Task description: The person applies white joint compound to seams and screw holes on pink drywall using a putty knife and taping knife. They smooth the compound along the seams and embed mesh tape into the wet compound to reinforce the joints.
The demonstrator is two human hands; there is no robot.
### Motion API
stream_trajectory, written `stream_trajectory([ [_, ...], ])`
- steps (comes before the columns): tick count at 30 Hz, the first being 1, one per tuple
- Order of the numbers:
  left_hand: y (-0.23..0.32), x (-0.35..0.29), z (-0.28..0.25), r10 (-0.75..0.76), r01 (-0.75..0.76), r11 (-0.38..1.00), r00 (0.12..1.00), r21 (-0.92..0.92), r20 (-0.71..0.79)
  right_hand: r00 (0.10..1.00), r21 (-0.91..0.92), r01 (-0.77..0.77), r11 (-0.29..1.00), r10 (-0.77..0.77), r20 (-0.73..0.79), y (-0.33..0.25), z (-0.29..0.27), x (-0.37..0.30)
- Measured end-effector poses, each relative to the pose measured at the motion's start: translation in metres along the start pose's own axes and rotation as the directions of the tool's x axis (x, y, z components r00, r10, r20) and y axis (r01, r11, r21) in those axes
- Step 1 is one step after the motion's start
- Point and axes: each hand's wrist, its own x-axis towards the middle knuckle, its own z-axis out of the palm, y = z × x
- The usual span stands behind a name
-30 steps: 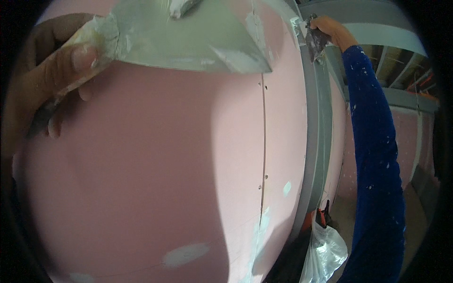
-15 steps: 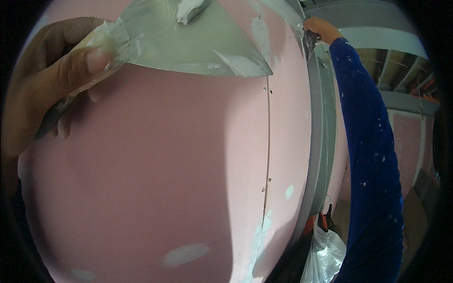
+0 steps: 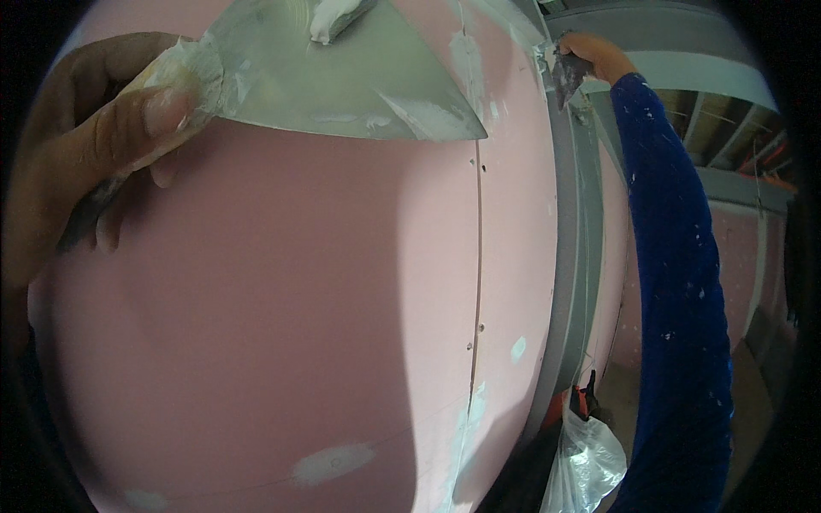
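Observation:
My left hand is closed round the putty-caked handle of a wide putty knife, held up at the upper left in front of the pink drywall. A lump of white joint compound sits on its blade. At the upper right, my right arm reaches far out, and my right hand grips a smaller, dark putty knife by the wall's edge, near its top corner. Its handle is mostly hidden in the fingers. A bare vertical seam with screw holes runs down the drywall.
Filler patches dot the board, and smeared filler covers the seam's top. A grey metal profile borders the wall on the right. A clear plastic bag hangs low there. Ceiling framing shows beyond.
My right hand and its putty knife have shifted slightly right and a little down, away from the wall edge. The view has turned slightly; the left hand keeps its hold.

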Motion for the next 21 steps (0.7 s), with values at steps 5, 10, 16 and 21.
stream_trajectory([
  [5,0.002,0.001,-0.004,-0.005,0.005,1.0,0.999,-0.001,0.053,0.851,-0.528,0.514,0.676,-0.479,0.215,-0.005,0.005,0.01],
  [10,0.002,0.001,-0.009,0.002,-0.002,1.0,0.996,-0.002,0.09,0.997,-0.244,-0.027,0.969,0.007,-0.082,-0.022,0.023,0.01],
  [16,-0.001,0.002,-0.012,-0.001,0.001,1.0,0.992,0.003,0.122,0.984,-0.293,-0.16,0.943,0.128,-0.123,-0.056,0.049,-0.001],
  [21,0.002,-0.001,-0.014,-0.024,0.023,1.0,0.988,0.008,0.151,0.986,-0.289,-0.089,0.953,0.043,-0.163,-0.05,0.047,0.0],
])
